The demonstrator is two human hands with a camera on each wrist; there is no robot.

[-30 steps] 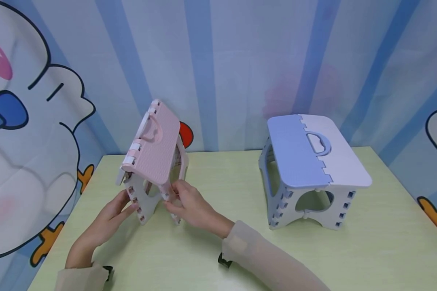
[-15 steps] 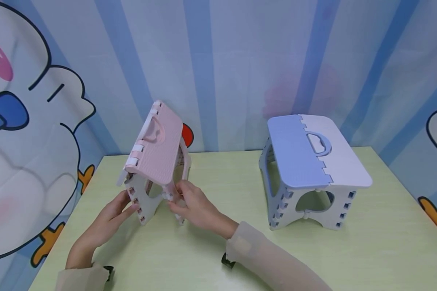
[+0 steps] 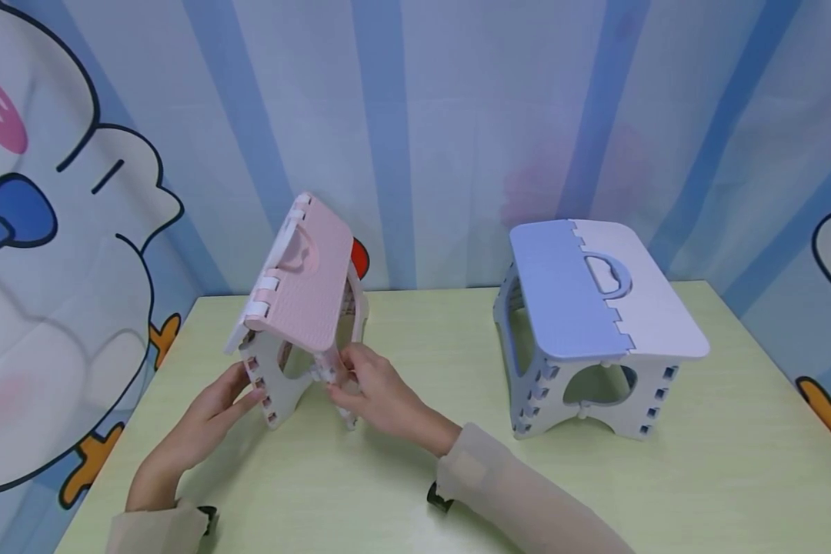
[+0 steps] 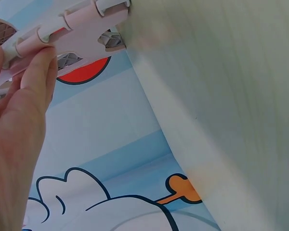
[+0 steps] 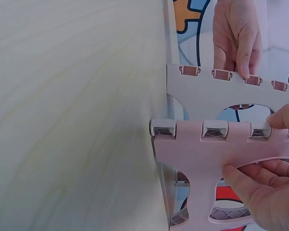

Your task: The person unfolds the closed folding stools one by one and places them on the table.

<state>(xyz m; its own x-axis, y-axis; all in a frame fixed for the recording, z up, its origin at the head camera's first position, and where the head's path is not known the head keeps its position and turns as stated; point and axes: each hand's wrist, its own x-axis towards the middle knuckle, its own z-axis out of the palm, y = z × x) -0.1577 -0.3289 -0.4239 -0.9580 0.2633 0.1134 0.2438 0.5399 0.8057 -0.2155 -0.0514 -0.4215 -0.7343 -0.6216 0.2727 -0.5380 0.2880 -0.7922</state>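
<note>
A pink and white folding step stool (image 3: 318,296) stands half folded at the left of the table, its top bent into a peak like a roof. My left hand (image 3: 204,423) grips the edge of its white left leg panel, thumb in front and fingers behind. With my right hand (image 3: 391,396) I hold the pink right leg panel. The right wrist view shows that hand's thumb and fingers around the pink panel (image 5: 195,149), fingers through its opening. In the left wrist view, my left fingers (image 4: 36,79) pinch the hinged edge.
A blue and white folding stool (image 3: 568,308) stands fully unfolded at the right of the light green table (image 3: 422,462). Behind the table hangs a striped blue cloth (image 3: 443,154) with cartoon figures, close to the table's back edge.
My right hand has moved slightly right with the pink leg panel, and the stool's legs stand a little wider apart. The peak of the top has shifted slightly right. My left hand stays put.
</note>
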